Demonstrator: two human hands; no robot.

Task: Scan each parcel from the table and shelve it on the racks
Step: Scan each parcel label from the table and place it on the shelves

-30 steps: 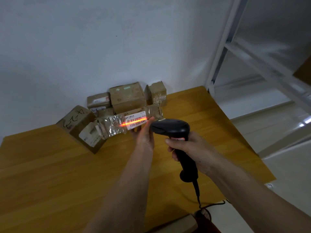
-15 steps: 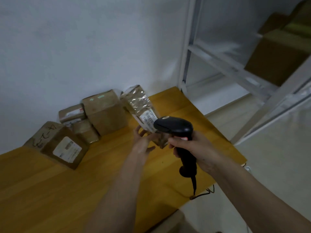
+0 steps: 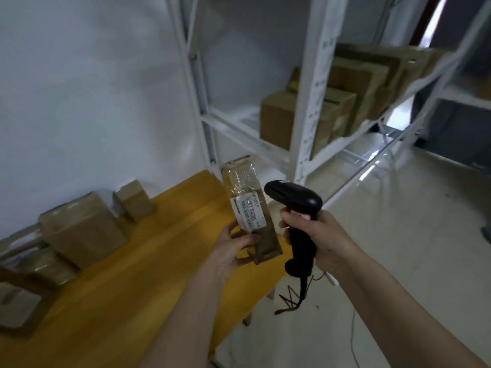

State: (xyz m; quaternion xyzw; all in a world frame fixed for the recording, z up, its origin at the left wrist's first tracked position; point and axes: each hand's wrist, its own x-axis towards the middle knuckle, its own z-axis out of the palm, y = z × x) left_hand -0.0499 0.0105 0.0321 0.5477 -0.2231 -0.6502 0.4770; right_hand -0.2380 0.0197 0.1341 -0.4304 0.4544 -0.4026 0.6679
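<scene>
A person's left hand [image 3: 228,251] is gripping a taped parcel [image 3: 249,211] upright over the tabletop [image 3: 148,264] edge; the right hand [image 3: 318,240] is clasping the scanner [image 3: 297,208]. The rack [image 3: 305,123] is standing at one o'clock; carrying the parcel level, label outward, looks wise.

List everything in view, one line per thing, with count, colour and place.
long parcel: one, brown with clear tape and a white label, held above the table's right end
scanner: one, black, corded, right of the long parcel
parcels on table: at least five, brown, along the wall at left
table: one, yellow wood, lower left
rack: white metal, right of the table
boxes on rack: several, brown, blurred, on a shelf
left hand: grips the long parcel's lower part
right hand: grips the scanner's handle
</scene>
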